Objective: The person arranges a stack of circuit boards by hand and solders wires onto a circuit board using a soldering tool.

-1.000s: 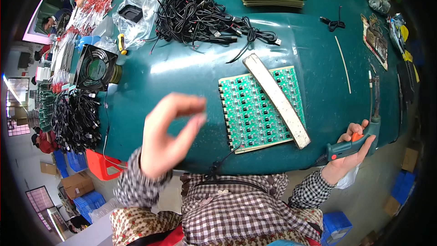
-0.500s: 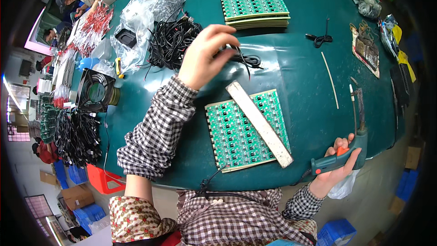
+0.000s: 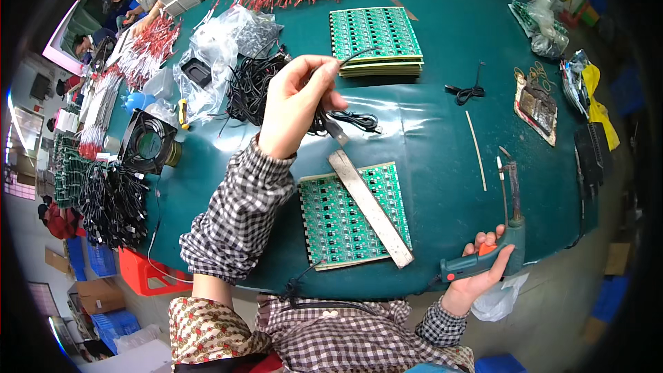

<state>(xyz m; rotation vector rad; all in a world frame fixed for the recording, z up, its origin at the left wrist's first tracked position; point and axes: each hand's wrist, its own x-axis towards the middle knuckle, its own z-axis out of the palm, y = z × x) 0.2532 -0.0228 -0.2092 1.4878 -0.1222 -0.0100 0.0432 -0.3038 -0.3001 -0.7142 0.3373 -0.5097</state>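
Black cable (image 3: 320, 126) is pinched in my left hand (image 3: 291, 107); its bare end sticks out past the fingertips and a flat plug hangs below the palm. Another coiled cable (image 3: 359, 121) lies on the table just beyond. My right hand (image 3: 476, 273) grips a green soldering gun (image 3: 514, 243) by its handle, fingers at the orange trigger, the tip pointing away from me. Between the hands rests a green circuit board panel (image 3: 319, 211) with a worn whitish bar (image 3: 371, 208) slanting across it. A dark wire end touches the panel's near left corner.
A board stack (image 3: 376, 38) stands at the back, beside a heap of black cables (image 3: 247, 90) and clear plastic bags. At right lie a looped cable (image 3: 469, 94), a thin pale rod (image 3: 476, 150) and a grimy pad (image 3: 536, 112). A black fan (image 3: 147, 141) stands left; someone works far left.
My left hand has drawn back from beside the cable heap, lifting a cable with its plug now in sight. The view has shifted; the right hand keeps its hold on the soldering gun.
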